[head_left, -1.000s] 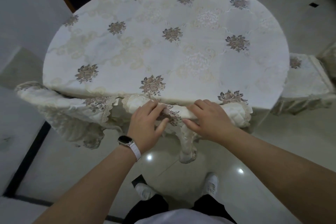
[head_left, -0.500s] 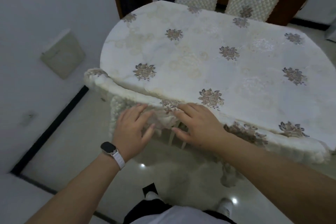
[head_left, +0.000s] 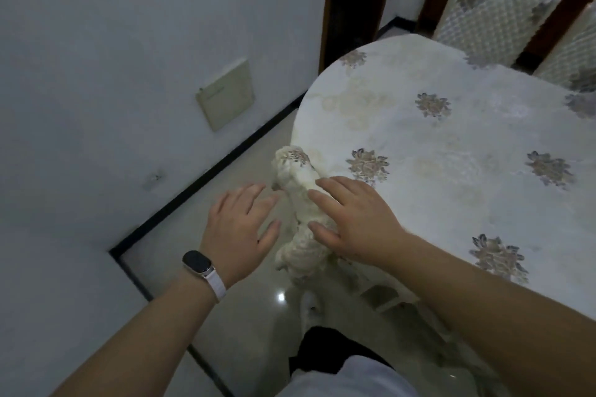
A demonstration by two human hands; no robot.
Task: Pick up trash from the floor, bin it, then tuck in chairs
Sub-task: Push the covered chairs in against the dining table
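Since the chair [head_left: 295,177] stands tucked against the table's [head_left: 451,138] near-left edge, my right hand [head_left: 351,219] rests flat on its padded back, fingers straight, likely steadying it. My left hand [head_left: 240,229] hovers just left, spread and holding nothing.

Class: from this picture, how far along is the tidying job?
Done, apparently: no trash shows on the floor. In hand: the right hand lies flat on the near chair, which sits against the table; the left hand is open beside it. Left: the two far chairs look close to the table; any others are out of view.
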